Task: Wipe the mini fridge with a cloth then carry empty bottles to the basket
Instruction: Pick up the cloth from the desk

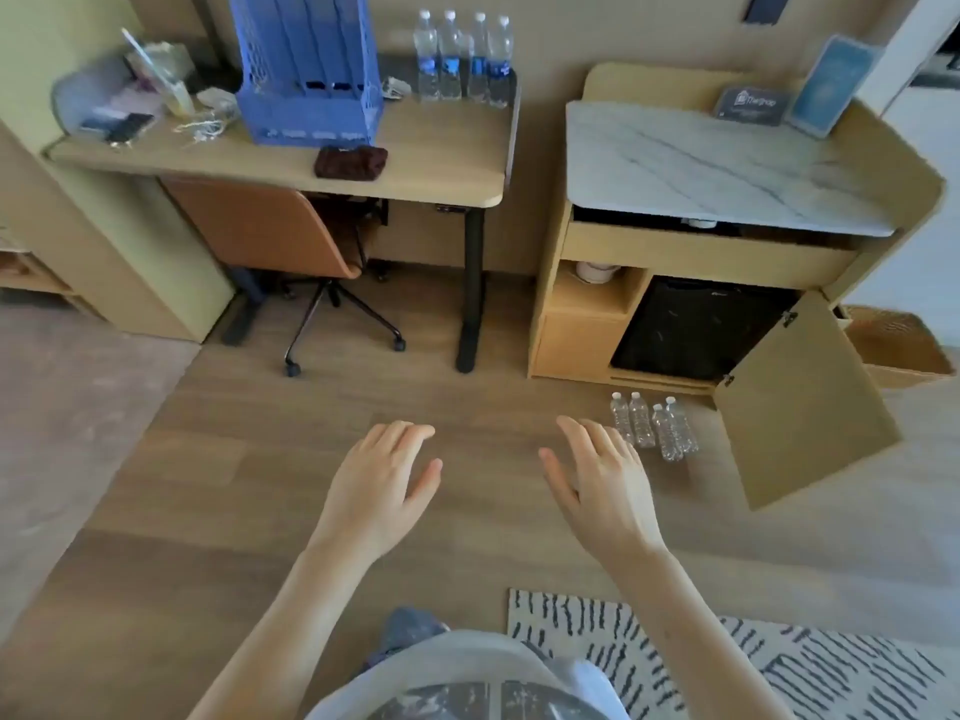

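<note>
A dark, fuzzy cloth (350,162) lies folded on the wooden tabletop (441,163). The left hand (387,483) and right hand (605,485) hover palms down, fingers spread, holding nothing. Four clear ribbed empty bottles (653,427) stand on the floor (467,397) before the black mini fridge (696,330). A woven basket (896,345) sits far right.

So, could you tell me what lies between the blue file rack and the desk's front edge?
The head view shows a dark brown cloth lying there, close before the rack.

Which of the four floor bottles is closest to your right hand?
The leftmost clear bottle, farthest from the open cabinet door. It stands just beyond the fingertips of the right hand; the other three stand further right.
</note>
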A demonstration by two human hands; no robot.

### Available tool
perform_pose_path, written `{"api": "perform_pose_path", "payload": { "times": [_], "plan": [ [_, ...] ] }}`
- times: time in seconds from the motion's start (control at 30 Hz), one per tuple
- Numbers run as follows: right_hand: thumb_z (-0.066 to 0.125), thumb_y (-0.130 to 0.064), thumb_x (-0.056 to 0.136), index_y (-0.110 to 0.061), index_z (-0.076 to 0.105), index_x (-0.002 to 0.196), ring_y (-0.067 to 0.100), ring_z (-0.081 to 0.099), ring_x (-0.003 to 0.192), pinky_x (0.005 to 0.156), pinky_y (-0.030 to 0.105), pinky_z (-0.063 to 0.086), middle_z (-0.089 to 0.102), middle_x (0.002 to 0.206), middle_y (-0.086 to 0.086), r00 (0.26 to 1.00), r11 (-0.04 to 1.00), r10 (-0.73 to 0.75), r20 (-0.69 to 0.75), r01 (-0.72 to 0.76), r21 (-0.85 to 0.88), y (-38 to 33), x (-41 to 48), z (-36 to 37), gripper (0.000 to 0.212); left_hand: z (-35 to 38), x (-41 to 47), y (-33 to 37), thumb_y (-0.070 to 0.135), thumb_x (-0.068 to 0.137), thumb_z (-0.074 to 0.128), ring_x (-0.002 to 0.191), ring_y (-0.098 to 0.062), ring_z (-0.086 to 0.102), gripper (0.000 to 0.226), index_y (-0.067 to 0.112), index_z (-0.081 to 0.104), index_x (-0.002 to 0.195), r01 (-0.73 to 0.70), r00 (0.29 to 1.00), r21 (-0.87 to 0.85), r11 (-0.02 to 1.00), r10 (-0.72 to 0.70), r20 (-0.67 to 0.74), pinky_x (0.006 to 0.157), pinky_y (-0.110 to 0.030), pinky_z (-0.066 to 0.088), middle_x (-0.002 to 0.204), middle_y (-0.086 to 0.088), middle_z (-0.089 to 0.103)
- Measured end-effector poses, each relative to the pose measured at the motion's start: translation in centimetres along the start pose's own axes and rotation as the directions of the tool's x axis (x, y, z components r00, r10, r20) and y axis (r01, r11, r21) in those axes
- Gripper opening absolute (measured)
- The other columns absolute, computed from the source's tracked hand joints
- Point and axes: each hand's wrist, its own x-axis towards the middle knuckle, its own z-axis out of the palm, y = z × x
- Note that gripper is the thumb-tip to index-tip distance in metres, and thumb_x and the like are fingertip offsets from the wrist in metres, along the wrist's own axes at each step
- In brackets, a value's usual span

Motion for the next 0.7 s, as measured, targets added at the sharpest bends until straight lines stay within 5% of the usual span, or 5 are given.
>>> {"api": "perform_pose_path", "payload": {
  "times": [0.33,0.7],
  "plan": [
    [0.052,-0.038,0.097,-0.006,0.065,0.124,0.031,0.065,0.109,0.089,0.043,0.051,0.069,0.119,0.009,0.964,0.977,-0.197,0.177,0.179,0.114,-3.5,2.8,5.5,0.044,-0.5,-5.2,-3.9,0.024,0.092,0.063,0.099,-0.027,0.061,0.027,0.011,0.064,0.116,0.377,0.925,0.033,0.925,-0.376,-0.051,0.078,-0.037,0.050,0.107,-0.001,0.067],
    [0.065,-0.030,0.096,-0.005,0.065,0.123,0.031,0.065,0.109,0.089,0.042,0.052,0.070,0.117,0.009,0.959,0.975,-0.207,0.193,0.186,0.118,-6.3,14.2,12.3,0.037,-0.9,4.6,-13.6,0.028,0.094,0.059,0.100,-0.023,0.059,0.029,0.014,0.063,0.118,0.364,0.931,0.030,0.931,-0.363,-0.043,0.076,-0.033,0.049,0.108,0.003,0.066]
  ]
}}
